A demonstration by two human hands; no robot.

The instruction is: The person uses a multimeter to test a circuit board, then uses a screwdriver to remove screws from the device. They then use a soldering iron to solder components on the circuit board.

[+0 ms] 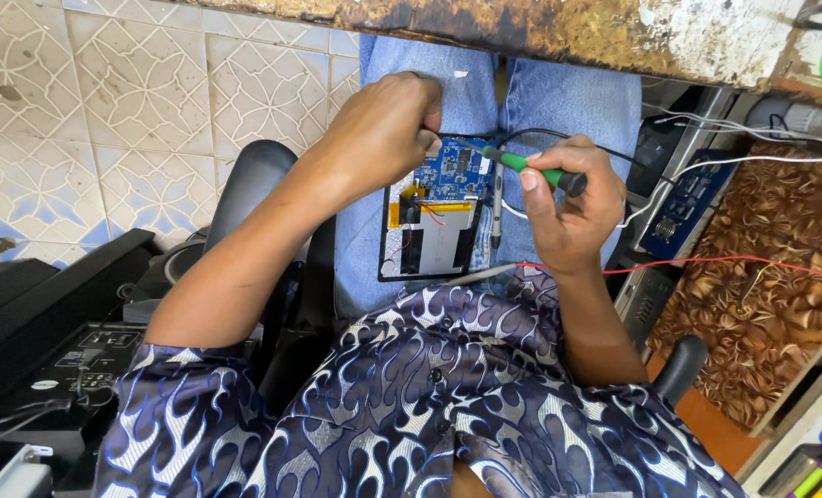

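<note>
While the opened tablet (434, 221) rests on the lap, between the knees in blue jeans (559, 101), its back cover is off and the blue circuit board (452, 173) and the silvery battery (434, 242) are laid bare. The left hand (388, 124) is closed at the upper edge of the tablet, where the device appears to be steadied; what exactly is pinched there cannot be told. The right hand (568, 198) is wrapped around a green-handled soldering iron (531, 171), whose tip is brought to the upper right corner of the board. A second slim grey tool (497, 207) hangs down beside the battery. Judged from this, work on a joint of the board is in hand. A steady tip on one small pad would be called for next, kept apart from the battery and the thin red wire (434, 214). A worn surface (540, 32) overhangs the knees.
</note>
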